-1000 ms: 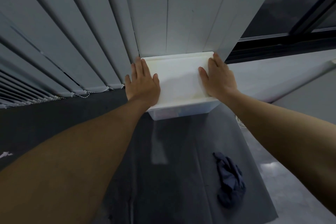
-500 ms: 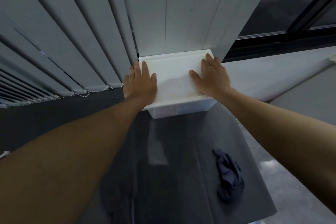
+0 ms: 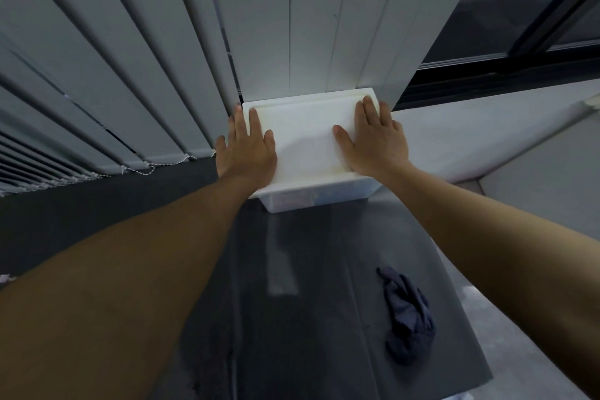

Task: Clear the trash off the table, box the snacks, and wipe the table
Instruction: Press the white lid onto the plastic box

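A clear plastic box (image 3: pixel 316 198) with a white lid (image 3: pixel 305 136) stands at the far end of the dark table (image 3: pixel 324 318), against the blinds. Blurred snack packets show through its front wall. My left hand (image 3: pixel 245 153) lies flat on the lid's left edge with straight fingers. My right hand (image 3: pixel 376 143) presses flat on the lid's right side, fingers reaching the far corner. A crumpled dark blue cloth (image 3: pixel 409 318) lies on the table near its right edge, between my forearms.
Grey vertical blinds (image 3: pixel 146 58) hang behind and to the left of the box. A dark window frame (image 3: pixel 503 65) and a pale sill (image 3: pixel 487 140) run to the right. Grey floor (image 3: pixel 526 351) shows beyond the table's right edge.
Both hands stay flat on the lid. My right hand has slid further inward onto the lid's top. The box sits slightly closer to the blinds.
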Motion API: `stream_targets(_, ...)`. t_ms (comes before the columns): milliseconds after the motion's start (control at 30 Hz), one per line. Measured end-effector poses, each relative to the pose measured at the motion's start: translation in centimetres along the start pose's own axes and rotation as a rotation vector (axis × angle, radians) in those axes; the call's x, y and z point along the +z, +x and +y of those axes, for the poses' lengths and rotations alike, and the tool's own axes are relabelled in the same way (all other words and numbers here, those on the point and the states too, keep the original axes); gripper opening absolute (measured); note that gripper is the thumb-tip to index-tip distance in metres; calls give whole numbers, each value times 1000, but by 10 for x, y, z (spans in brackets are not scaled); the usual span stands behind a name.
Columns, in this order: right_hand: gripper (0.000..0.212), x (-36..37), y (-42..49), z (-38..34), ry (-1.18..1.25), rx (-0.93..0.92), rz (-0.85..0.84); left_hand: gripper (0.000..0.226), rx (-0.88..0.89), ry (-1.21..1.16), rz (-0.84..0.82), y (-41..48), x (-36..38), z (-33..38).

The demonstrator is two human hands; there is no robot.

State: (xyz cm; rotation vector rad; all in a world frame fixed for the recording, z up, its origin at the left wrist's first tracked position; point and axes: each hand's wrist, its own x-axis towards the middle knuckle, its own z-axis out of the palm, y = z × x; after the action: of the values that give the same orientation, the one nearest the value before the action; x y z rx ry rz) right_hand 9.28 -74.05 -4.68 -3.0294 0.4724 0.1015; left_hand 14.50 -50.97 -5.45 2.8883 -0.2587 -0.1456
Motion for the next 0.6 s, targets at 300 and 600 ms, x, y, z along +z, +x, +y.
stream_targets(300,86,-1,3,-1,41,28,-12,62,22,-18,-26,-2,-3,1)
stream_targets(600,83,2,2,-4,8,1,149,82,49,20,5,-13,0,22)
